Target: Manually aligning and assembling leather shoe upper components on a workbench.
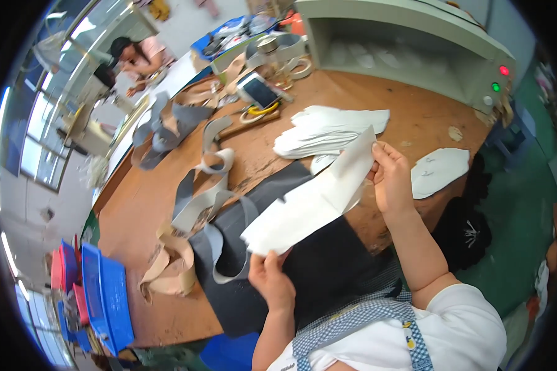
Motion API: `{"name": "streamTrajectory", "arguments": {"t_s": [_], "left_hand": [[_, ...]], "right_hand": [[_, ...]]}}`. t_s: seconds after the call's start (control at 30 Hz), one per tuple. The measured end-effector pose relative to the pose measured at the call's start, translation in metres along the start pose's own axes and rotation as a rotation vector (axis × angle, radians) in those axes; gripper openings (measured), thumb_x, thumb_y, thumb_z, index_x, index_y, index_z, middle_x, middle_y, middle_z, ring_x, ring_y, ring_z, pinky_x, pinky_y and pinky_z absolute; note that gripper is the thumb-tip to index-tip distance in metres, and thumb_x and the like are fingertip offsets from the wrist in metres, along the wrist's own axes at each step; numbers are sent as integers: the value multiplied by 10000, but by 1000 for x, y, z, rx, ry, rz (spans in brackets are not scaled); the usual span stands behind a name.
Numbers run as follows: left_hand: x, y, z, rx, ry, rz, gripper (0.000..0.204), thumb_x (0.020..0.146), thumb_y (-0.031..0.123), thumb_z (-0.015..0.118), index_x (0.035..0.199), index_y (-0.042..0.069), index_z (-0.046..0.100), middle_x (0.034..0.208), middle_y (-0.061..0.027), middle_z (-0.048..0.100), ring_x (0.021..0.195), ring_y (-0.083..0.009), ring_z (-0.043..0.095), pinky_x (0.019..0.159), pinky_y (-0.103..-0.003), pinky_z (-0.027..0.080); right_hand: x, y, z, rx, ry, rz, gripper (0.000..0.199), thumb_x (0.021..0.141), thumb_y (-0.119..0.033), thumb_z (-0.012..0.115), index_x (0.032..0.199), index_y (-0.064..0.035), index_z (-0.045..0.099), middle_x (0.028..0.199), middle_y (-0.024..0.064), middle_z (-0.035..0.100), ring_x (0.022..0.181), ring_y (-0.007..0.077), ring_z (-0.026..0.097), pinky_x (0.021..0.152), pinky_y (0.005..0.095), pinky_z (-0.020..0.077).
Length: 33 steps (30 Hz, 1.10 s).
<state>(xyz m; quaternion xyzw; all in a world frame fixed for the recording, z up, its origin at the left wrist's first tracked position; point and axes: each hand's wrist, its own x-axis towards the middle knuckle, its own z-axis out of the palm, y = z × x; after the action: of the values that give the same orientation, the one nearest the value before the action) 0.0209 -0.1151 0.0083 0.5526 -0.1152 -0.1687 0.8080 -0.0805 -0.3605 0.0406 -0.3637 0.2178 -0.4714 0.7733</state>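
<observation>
Head view: both hands hold one long white sheet (319, 198), a flat cut piece with a notched outline, up above the black mat (328, 266) that covers the near part of the counter (148, 204). The left hand (271, 281) pinches the sheet's lower end from beneath, fingers folded up behind it. The right hand (391, 179) pinches the upper end, thumb on the front face and fingers curled behind. The sheet hangs slanted between them, clear of the mat and touching nothing else.

Just beyond the sheet lies a white stack (328, 131) of similar cut pieces, fanned out on the bare wood. Right of the sheet, near the counter's edge, lies a single white piece (439, 170). Left of the sheet, grey and tan straps (204, 198) curl over the mat's far corner.

By the look of it, the step in hand is checking or lining up a piece freshly lifted off the stack. The next move would call for keeping both pinches firm so the limp sheet does not fold, and lowering it flat, edges squared.
</observation>
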Motion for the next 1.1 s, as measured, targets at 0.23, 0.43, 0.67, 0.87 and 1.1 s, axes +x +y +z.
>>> {"name": "streamTrajectory", "arguments": {"t_s": [0.23,0.43,0.67,0.87,1.1], "left_hand": [[-11,30,1,49,107,201,192,935,65,517,1089,-24,590,1035,-99,662,905,-142,639,791,-251,508],[-9,31,-5,7,-242,89,389,943,150,531,1272,-59,520,1200,-151,644,1093,-240,662,922,-345,550],[22,-1,34,-106,-239,-127,381,927,150,539,1243,-62,529,1179,-151,644,1057,-243,662,900,-362,545],[31,-22,29,-52,-265,-233,380,952,151,501,1282,-39,498,1250,-135,609,1143,-241,628,937,-370,537],[40,-25,65,-79,-414,-351,412,955,142,530,1314,-58,489,1251,-163,610,1118,-269,639,914,-393,544]], "right_hand": [[62,-65,-102,43,268,-160,248,1016,-142,502,1132,46,614,1056,134,705,939,197,688,834,312,548],[92,-135,-152,-523,362,-325,266,994,-185,599,1157,17,661,947,37,669,897,124,627,772,273,495],[137,-184,-134,-1169,264,-764,172,968,-114,643,1072,9,704,824,28,596,741,115,609,642,246,458],[189,-168,-194,-1737,177,-1122,123,946,-110,618,989,-57,720,898,110,644,754,326,678,661,401,534],[171,-106,-208,-2229,335,-589,205,901,-209,654,828,-27,713,858,151,677,720,345,685,627,451,551]]}}
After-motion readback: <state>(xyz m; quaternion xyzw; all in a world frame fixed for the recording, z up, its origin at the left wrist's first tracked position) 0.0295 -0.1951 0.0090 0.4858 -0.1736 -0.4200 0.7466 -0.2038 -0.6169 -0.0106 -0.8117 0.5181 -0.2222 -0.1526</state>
